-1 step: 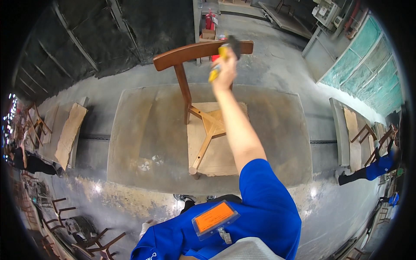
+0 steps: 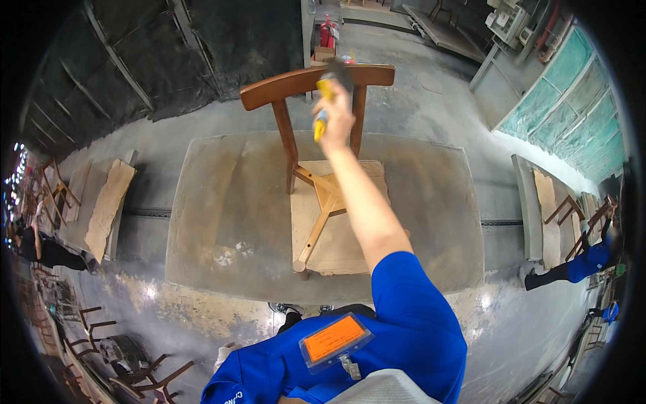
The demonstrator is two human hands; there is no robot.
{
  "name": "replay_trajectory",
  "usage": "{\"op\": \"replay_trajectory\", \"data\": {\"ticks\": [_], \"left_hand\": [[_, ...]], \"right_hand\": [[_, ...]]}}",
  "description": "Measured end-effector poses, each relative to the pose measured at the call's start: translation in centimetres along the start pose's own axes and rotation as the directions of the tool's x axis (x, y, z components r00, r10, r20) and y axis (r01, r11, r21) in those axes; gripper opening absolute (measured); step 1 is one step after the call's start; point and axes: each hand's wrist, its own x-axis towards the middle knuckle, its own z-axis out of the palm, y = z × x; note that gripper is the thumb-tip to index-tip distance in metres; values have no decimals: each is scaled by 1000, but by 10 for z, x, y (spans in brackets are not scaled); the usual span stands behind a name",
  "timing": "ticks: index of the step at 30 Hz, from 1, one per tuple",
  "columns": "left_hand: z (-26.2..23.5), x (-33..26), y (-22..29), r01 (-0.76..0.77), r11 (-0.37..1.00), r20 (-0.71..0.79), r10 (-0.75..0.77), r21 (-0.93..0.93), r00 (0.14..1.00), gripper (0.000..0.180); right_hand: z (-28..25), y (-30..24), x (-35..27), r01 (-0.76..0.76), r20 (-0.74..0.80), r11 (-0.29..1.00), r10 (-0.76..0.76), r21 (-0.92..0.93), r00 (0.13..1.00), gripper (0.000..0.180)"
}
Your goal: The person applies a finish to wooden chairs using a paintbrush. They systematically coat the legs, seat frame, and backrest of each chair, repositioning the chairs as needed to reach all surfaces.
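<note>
My right hand (image 2: pixel 338 123) is closed around a yellow-and-black hand tool (image 2: pixel 325 89), blurred by motion. The tool's dark head is over the right half of a wooden chair's curved brown backrest (image 2: pixel 276 91); whether they touch I cannot tell. Below the backrest, the chair's light wooden seat frame (image 2: pixel 315 233) has no seat panel and rests over a cardboard sheet (image 2: pixel 363 252). My arm hides part of the frame. Low at my left side, what looks like my left hand (image 2: pixel 227 351) in a pale glove shows only partly, its fingers unclear.
A wide, stained work platform (image 2: pixel 222 202) carries the cardboard and chair. Side platforms hold cardboard (image 2: pixel 111 202) and chair frames (image 2: pixel 565 212). A person in blue (image 2: pixel 592 259) works at far right, another in dark clothes (image 2: pixel 47 246) at left. Chair parts (image 2: pixel 161 380) lie lower left.
My right hand and the tool have shifted left along the backrest and slightly nearer to me. More of the chair's right back post now shows. The chair stays in place.
</note>
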Motion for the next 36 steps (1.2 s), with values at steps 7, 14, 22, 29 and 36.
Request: {"op": "replay_trajectory", "data": {"ticks": [7, 14, 22, 29, 36], "left_hand": [[-21, 20, 26, -28, 999, 2, 28, 26, 1000, 62], [-37, 39, 40, -32, 998, 10, 31, 53, 999, 62], [-30, 55, 80, -104, 994, 46, 103, 22, 994, 61], [-25, 46, 88, -124, 991, 39, 122, 51, 992, 62], [-13, 36, 74, -67, 965, 70, 51, 252, 996, 61]], "right_hand": [[-53, 42, 12, -382, 9, 591, 535, 710, 845, 23], [-83, 116, -7, -164, -149, 349, 714, 923, 685, 28], [-80, 129, -54, -539, -417, 402, 903, 740, 101, 15], [-104, 152, -51, -262, -48, 237, 820, 935, 570, 22], [-58, 94, -94, -501, -325, 403, 915, 766, 240, 15]]}}
